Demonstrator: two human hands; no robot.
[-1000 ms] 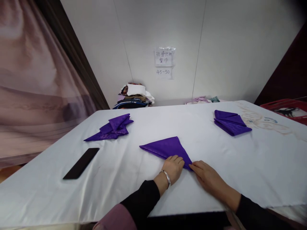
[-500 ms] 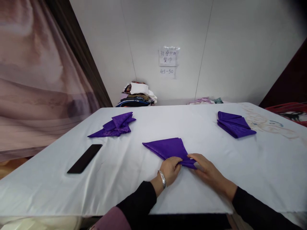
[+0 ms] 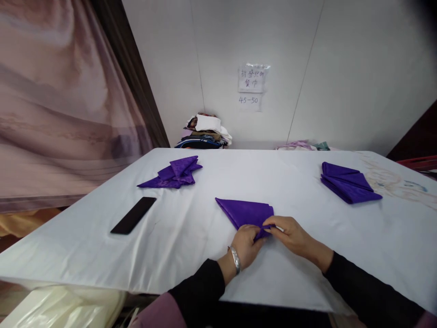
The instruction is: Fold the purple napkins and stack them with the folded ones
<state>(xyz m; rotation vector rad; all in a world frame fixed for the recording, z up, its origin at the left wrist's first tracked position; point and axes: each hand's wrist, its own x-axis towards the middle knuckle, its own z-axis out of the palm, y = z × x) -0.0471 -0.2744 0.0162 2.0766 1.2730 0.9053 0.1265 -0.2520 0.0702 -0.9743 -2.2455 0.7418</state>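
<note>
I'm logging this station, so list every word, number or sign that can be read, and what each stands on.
"折叠": upper paper sheet on the wall, first row; the characters after it are too blurred to read surely.
"餐巾": same sheet, second row.
"45-50": lower paper sheet, just beneath.
No writing can be made out on the nearest purple cloth or the black slab.

We've got our left grip [image 3: 246,245] on a folded purple cloth [image 3: 246,212] while our right grip [image 3: 294,234] pinches its near corner. A second purple cloth [image 3: 175,174] and a flat black slab [image 3: 134,216] sit left on our table [image 3: 262,177], a third cloth [image 3: 351,183] far right.
</note>
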